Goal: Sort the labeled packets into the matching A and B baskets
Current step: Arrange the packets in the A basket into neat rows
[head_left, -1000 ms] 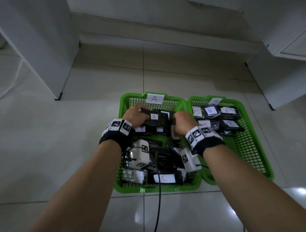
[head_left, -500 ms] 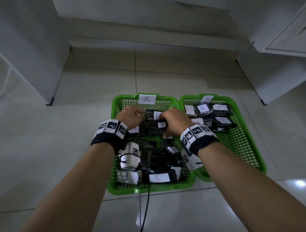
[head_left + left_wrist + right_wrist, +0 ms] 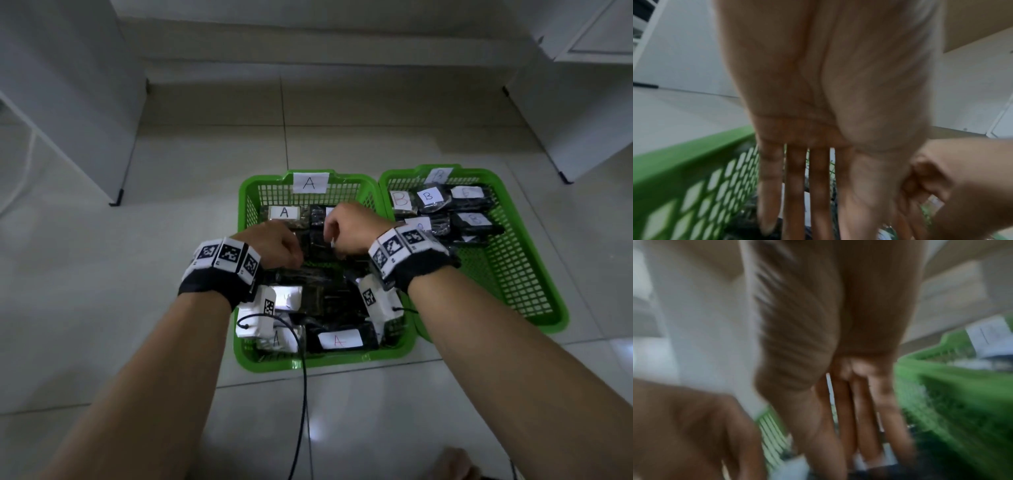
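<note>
Two green baskets stand side by side on the floor: basket A (image 3: pixel 246 219) on the left, basket B (image 3: pixel 507 274) on the right. Both hold dark packets with white letter labels, such as an A packet (image 3: pixel 284 213) and a B packet (image 3: pixel 428 197). Both hands are down in basket A. My left hand (image 3: pixel 274 241) reaches among the packets with straight fingers (image 3: pixel 793 186) and holds nothing. My right hand (image 3: pixel 346 228) is beside it, its fingers (image 3: pixel 920 183) curled on a dark packet (image 3: pixel 320 240) with a white label. The right wrist view is blurred.
White cabinets (image 3: pixel 61 102) stand at the left and another (image 3: pixel 582 102) at the right on the tiled floor. A black cable (image 3: pixel 303 394) trails from the left wrist camera over basket A's near rim. A foot (image 3: pixel 455 466) shows at the bottom edge.
The left hand has let go of the packet both hands held and moved nearer and lower in basket A. The right hand stays curled on a packet there. An A-labelled packet is now uncovered.
</note>
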{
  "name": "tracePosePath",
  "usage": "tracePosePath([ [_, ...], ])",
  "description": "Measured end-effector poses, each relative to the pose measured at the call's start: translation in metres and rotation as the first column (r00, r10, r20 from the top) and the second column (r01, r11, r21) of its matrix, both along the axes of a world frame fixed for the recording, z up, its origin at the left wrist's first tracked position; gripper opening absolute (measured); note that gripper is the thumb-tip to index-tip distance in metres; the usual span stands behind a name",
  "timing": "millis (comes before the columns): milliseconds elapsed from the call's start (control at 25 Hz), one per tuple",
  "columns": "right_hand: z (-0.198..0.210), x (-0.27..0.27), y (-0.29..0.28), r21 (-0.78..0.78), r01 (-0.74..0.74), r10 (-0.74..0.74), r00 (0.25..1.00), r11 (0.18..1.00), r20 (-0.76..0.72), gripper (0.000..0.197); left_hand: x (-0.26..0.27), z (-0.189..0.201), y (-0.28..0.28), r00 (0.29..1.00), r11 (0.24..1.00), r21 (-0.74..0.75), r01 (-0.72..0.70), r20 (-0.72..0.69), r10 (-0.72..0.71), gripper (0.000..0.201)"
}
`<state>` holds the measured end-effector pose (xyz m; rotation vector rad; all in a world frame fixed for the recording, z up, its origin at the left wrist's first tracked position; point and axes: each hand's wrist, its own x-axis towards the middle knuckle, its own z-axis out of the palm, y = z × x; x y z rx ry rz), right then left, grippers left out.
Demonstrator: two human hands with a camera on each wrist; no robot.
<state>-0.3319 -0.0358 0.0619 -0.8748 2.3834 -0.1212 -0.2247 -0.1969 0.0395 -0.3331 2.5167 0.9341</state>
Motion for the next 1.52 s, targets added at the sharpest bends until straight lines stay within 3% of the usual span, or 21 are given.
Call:
tracePosePath([
  [120, -0.004, 0.014, -0.005, 0.068, -0.065, 0.057, 0.992, 0.996, 0.109, 0.026, 0.003, -0.001, 0.000, 0.996, 0.995, -0.081, 0.058, 0.080, -0.051, 0.016],
  [240, -0.016, 0.030, -0.007, 0.148, -0.133, 0.121, 0.989, 0.980, 0.085, 0.039, 0.003, -0.004, 0.005, 0.992, 0.982, -0.179, 0.057, 0.125, -0.034, 0.027],
  [440, -0.023, 0.034, -0.007, 0.148, -0.157, 0.145, 0.985, 0.976, 0.088, 0.038, 0.003, -0.008, 0.008, 0.984, 0.975, -0.206, 0.077, 0.172, -0.041, 0.038],
  [600, 0.001, 0.018, 0.006, 0.064, -0.021, 0.008, 0.982, 0.998, 0.191, 0.030, 0.003, 0.005, 0.006, 0.981, 0.984, -0.157, 0.084, 0.184, -0.054, 0.044],
  [720, 0.021, -0.005, 0.021, 0.070, 0.043, -0.059, 0.967, 0.997, 0.246, 0.026, 0.002, 0.002, 0.007, 0.960, 0.971, -0.167, 0.173, 0.250, -0.128, 0.045],
  [840, 0.028, -0.019, 0.030, -0.007, 0.220, -0.194, 0.875, 0.975, 0.444, 0.021, 0.000, -0.004, 0.015, 0.931, 0.937, -0.221, 0.270, 0.307, -0.196, 0.035],
  [920, 0.025, -0.025, 0.035, -0.069, 0.346, -0.276, 0.840, 0.936, 0.468, 0.023, 0.001, -0.005, 0.021, 0.920, 0.926, -0.252, 0.281, 0.344, -0.186, 0.022],
  [960, 0.023, -0.027, 0.036, -0.104, 0.378, -0.296, 0.843, 0.920, 0.449, 0.021, 0.000, -0.006, 0.021, 0.909, 0.925, -0.247, 0.288, 0.375, -0.182, 0.029],
  [1040, 0.019, -0.028, 0.039, -0.172, 0.415, -0.298, 0.835, 0.893, 0.462, 0.013, 0.000, -0.006, 0.019, 0.893, 0.932, -0.218, 0.291, 0.410, -0.183, 0.041],
  [1120, 0.016, -0.031, 0.041, -0.206, 0.457, -0.313, 0.814, 0.865, 0.490, 0.020, 0.002, -0.005, 0.016, 0.888, 0.936, -0.171, 0.308, 0.405, -0.218, 0.035],
  [1200, 0.015, -0.032, 0.043, -0.226, 0.432, -0.299, 0.840, 0.873, 0.452, 0.019, 0.001, -0.008, 0.013, 0.891, 0.951, -0.097, 0.294, 0.387, -0.236, 0.028],
  [1320, 0.014, -0.031, 0.044, -0.257, 0.438, -0.289, 0.839, 0.861, 0.460, 0.027, 0.001, -0.014, 0.014, 0.898, 0.977, 0.014, 0.210, 0.392, -0.199, 0.033],
  [1440, 0.011, -0.027, 0.045, -0.233, 0.451, -0.289, 0.813, 0.861, 0.505, 0.034, -0.001, -0.018, 0.018, 0.914, 0.982, 0.000, 0.187, 0.367, -0.174, 0.032],
  [1520, 0.006, -0.024, 0.047, -0.210, 0.433, -0.288, 0.822, 0.876, 0.492, 0.034, 0.000, -0.016, 0.022, 0.960, 0.979, -0.076, 0.187, 0.225, -0.166, 0.023],
])
